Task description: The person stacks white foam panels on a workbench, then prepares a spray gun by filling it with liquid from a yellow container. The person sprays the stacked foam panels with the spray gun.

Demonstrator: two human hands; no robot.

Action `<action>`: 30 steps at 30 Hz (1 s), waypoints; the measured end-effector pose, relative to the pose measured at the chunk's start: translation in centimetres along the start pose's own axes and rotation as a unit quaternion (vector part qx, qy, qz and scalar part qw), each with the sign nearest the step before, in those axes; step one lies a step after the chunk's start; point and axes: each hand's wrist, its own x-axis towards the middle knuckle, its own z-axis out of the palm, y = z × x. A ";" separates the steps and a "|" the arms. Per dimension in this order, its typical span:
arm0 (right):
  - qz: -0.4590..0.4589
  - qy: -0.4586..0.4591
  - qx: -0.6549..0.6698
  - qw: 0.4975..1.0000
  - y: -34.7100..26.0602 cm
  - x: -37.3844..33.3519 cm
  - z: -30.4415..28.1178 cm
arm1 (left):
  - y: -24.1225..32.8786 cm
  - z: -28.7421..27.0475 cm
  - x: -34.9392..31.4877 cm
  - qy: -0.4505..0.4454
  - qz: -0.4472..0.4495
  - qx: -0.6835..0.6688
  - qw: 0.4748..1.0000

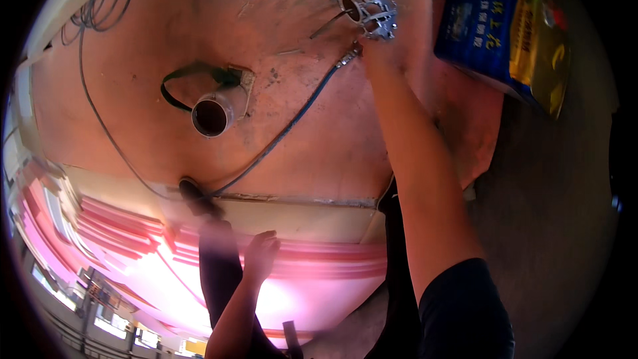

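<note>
My right hand [380, 45] reaches far forward over a reddish floor and grips the underside of a shiny metal fitting [376, 12] with several prongs. A dark pipe mouth [348, 5] sits just left of the fitting. A thin blue hose [286, 131] runs from a metal connector [348, 57] beside my right hand down to the floor's near edge. My left hand [260, 254] rests on my dark trouser leg [219, 272], fingers loosely apart, holding nothing.
A round metal pipe opening [211, 117] stands in the floor left of centre, with a green strap [193, 70] looped by it. A blue and yellow bag [512, 40] lies at the upper right. Thin black cables [100, 13] coil at the upper left. Beyond the floor's edge [299, 199] is a drop.
</note>
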 end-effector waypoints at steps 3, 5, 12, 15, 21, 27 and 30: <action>-0.004 -0.031 0.116 0.993 0.4 3.1 1.2 | 2.1 -0.1 1.2 -0.037 -0.074 -0.040 0.996; 0.008 -0.123 0.360 0.925 3.3 8.4 1.3 | 4.5 0.4 2.1 -0.052 -0.035 -0.098 0.993; 0.025 -0.167 0.570 0.804 0.2 0.3 -4.7 | 4.7 -1.4 1.8 -0.018 -0.017 -0.074 0.997; -0.048 -0.185 0.642 0.742 -0.8 -5.7 -10.1 | 4.6 -2.6 1.9 0.008 -0.003 -0.070 0.998; -0.269 -0.188 0.561 0.760 -1.0 -20.5 -13.3 | 5.5 -3.9 2.2 0.086 0.035 -0.043 0.995; -0.561 -0.199 0.272 0.756 -4.8 -30.1 -6.6 | 3.8 -7.5 4.3 0.209 0.057 -0.042 0.975; -0.631 -0.209 0.242 0.706 -5.5 -30.0 -2.2 | 1.4 -10.8 9.2 0.231 0.116 -0.125 0.958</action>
